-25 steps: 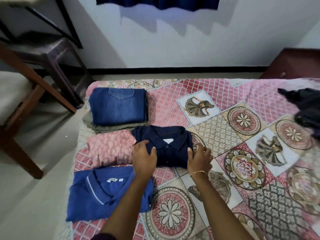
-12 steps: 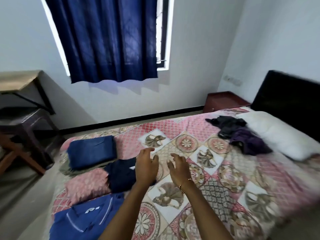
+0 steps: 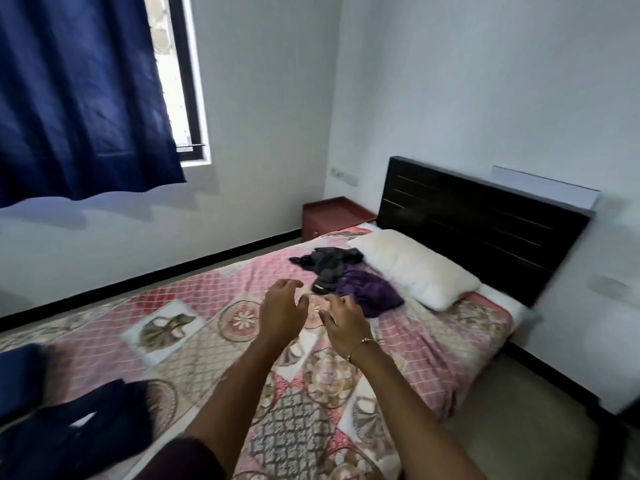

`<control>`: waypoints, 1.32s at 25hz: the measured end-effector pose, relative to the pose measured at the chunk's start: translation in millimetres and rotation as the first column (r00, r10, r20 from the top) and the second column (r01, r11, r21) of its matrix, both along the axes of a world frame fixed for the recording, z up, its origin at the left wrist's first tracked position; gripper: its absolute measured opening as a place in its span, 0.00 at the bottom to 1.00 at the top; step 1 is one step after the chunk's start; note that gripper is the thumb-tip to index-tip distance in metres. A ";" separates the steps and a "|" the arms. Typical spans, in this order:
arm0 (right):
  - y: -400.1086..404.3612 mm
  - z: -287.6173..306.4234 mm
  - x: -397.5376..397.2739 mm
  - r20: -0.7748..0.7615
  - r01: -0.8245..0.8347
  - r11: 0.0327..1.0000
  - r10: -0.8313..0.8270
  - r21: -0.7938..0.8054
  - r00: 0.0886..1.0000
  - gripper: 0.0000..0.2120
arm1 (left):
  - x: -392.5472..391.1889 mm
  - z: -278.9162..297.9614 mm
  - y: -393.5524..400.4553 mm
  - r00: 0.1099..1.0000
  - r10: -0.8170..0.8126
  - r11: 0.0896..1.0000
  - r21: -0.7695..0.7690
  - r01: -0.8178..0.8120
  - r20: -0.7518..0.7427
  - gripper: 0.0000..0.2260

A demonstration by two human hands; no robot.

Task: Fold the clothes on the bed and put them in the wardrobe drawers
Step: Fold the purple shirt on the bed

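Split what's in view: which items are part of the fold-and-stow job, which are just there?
Job: dark grey garment and purple garment, both unfolded near the pillow; folded navy shirt at lower left; left hand and right hand, both empty.

Just there: pillow, bedspread, headboard, bedside cabinet, curtain.

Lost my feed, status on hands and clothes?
Left hand and right hand open, holding nothing, over the bed. Unfolded dark garment and purple garment ahead by pillow. Nothing between.
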State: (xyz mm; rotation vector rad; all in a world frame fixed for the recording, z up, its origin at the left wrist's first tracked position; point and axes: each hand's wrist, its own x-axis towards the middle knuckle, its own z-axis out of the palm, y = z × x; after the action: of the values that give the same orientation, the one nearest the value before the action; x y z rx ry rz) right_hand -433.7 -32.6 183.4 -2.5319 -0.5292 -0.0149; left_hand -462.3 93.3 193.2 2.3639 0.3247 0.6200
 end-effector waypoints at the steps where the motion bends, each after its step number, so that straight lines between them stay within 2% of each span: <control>1: -15.1 4.2 11.6 0.006 0.002 0.999 -0.002 -0.040 1.000 0.20 | 12.1 2.2 -10.5 1.000 -0.006 1.000 0.017 0.006 -0.006 0.13; 5: -90.7 8.9 87.9 0.014 0.048 0.992 -0.047 -0.115 0.999 0.21 | 84.0 -4.0 -63.2 0.996 -0.029 0.997 0.071 0.036 -0.086 0.13; 8: -126.5 -7.4 141.5 -0.051 0.082 0.993 -0.087 -0.088 0.995 0.20 | 132.5 -15.8 -83.3 0.983 -0.024 0.996 0.084 0.040 -0.180 0.14; 12: -152.9 -39.9 218.3 -0.164 0.082 0.996 -0.088 -0.043 0.982 0.19 | 206.7 -38.7 -94.9 0.973 0.003 0.993 0.117 0.024 -0.229 0.13; 18: -153.6 -94.1 328.9 -0.336 0.030 0.998 -0.048 -0.060 0.941 0.16 | 314.9 -88.9 -103.9 0.931 0.048 0.998 -0.019 -0.059 -0.363 0.11; 20: -141.7 -116.3 362.8 -0.382 0.007 0.997 -0.035 -0.076 0.924 0.16 | 340.2 -107.9 -100.6 0.916 0.096 0.989 -0.064 -0.131 -0.390 0.11; 24: -99.2 -170.4 404.8 -0.526 -0.205 0.959 0.074 -0.194 0.847 0.17 | 370.4 -151.8 -85.9 0.858 0.206 0.954 -0.097 -0.283 -0.471 0.10; 28: -61.6 -219.1 427.1 -0.674 -0.432 0.850 0.131 -0.301 0.727 0.23 | 399.4 -189.1 -76.1 0.791 0.303 0.908 -0.091 -0.409 -0.532 0.11; 30: -52.4 -237.6 437.6 -0.687 -0.506 0.784 0.143 -0.361 0.712 0.27 | 409.9 -206.8 -77.2 0.762 0.335 0.886 -0.091 -0.455 -0.554 0.12; 33: -40.7 -267.7 459.1 -0.646 -0.596 0.679 0.230 -0.428 0.727 0.26 | 424.6 -233.3 -79.4 0.734 0.372 0.858 -0.092 -0.506 -0.568 0.12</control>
State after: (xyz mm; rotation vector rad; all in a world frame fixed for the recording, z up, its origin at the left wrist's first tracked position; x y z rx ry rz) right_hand 25.4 -73.3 -84.3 -2.7278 -1.0066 1.2321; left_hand -37.7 13.9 -40.2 2.1788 1.1800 0.0861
